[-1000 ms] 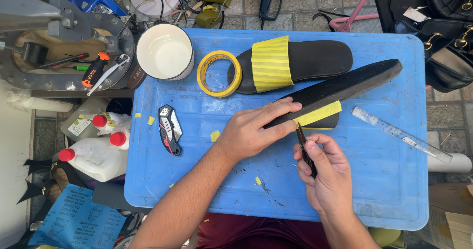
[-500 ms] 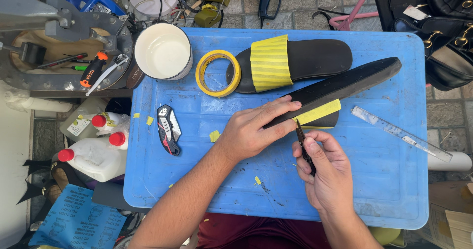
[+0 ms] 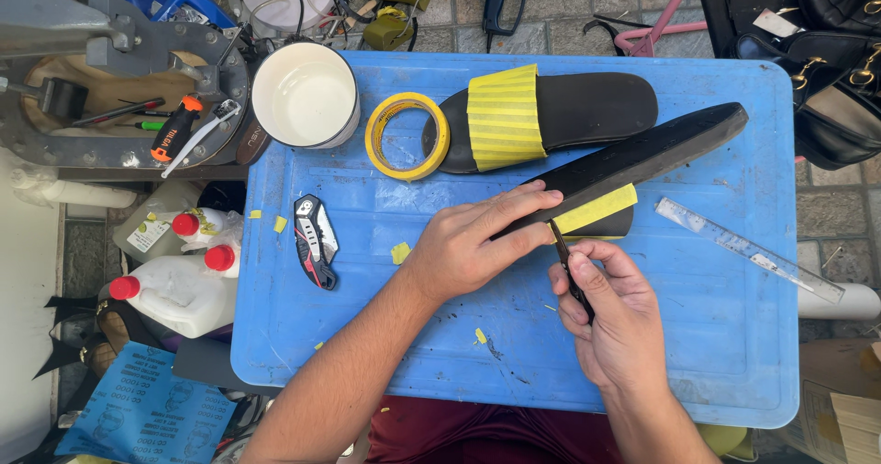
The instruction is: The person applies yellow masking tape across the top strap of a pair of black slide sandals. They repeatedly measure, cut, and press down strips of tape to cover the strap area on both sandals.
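Observation:
My left hand (image 3: 477, 239) presses flat on a black slipper sole (image 3: 642, 156) standing on its edge across the blue table (image 3: 367, 335). A strip of yellow tape (image 3: 596, 209) wraps the sole beside my fingers. My right hand (image 3: 615, 313) grips a thin dark blade (image 3: 562, 248) whose tip touches the tape's edge. A second black slipper (image 3: 551, 111) with a yellow taped strap lies flat behind it.
A yellow tape roll (image 3: 407, 135) and a white bowl (image 3: 305, 94) sit at the table's back left. A folding utility knife (image 3: 317, 241) lies to the left, a clear ruler (image 3: 748, 248) to the right. Bottles with red caps (image 3: 174, 271) stand beside the table.

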